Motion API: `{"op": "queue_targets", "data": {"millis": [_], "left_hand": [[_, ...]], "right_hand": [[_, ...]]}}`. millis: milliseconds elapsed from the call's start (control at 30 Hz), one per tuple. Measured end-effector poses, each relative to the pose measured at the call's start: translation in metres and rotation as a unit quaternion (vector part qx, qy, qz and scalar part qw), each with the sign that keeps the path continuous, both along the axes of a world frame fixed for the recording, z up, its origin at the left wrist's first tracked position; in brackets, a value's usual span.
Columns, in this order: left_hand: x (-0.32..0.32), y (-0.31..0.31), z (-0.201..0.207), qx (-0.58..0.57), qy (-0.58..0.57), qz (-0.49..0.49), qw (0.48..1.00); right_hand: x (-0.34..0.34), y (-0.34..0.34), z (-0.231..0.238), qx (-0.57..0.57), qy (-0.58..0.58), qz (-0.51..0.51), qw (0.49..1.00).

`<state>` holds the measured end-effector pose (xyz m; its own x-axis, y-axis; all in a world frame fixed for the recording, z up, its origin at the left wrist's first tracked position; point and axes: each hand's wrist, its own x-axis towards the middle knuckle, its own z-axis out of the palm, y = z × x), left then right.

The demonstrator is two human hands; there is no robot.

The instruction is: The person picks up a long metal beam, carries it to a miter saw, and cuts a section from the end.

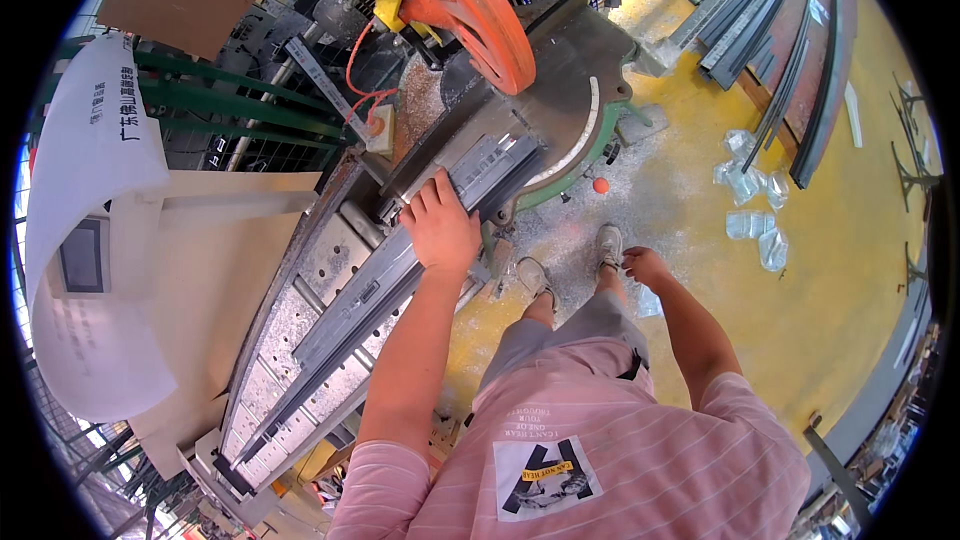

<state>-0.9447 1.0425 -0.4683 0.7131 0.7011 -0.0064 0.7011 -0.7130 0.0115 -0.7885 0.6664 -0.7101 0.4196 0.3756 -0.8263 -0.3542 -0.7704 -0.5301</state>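
My left hand (440,225) grips a bundle of long grey metal profiles (385,265) from above, fingers bent over the far edge. The profiles lie side by side along the saw's support table, their far ends on the round bed of a cut-off saw (575,60). Above that bed stands the saw's orange blade guard (480,15), apart from the profiles and my hand. My right hand (645,267) hangs by my right leg, its fingers loosely bent and slightly apart, with nothing visible in them.
The perforated support table (325,295) with rollers runs to the lower left. A large white sheet (95,230) and a tan board stand left of it. Metal chips cover the floor near my shoes. Clear plastic bags (757,230) and stacked dark profiles (770,50) lie to the right.
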Motion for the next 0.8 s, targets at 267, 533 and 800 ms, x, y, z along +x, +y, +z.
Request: {"op": "queue_targets", "data": {"millis": [267,533,800], "left_hand": [[-0.002,-0.004,-0.001,0.010,-0.025,0.017,0.999],[-0.001,-0.005,-0.006,0.032,-0.026,0.037,0.998],[0.005,-0.005,-0.004,0.027,-0.028,0.037,0.999]], "right_hand": [[0.012,-0.128,0.024,-0.086,0.017,-0.238,0.967],[0.056,-0.079,0.021,-0.063,-0.238,0.171,0.954],[0.103,0.159,0.194,0.254,-0.125,0.176,0.943]]}}
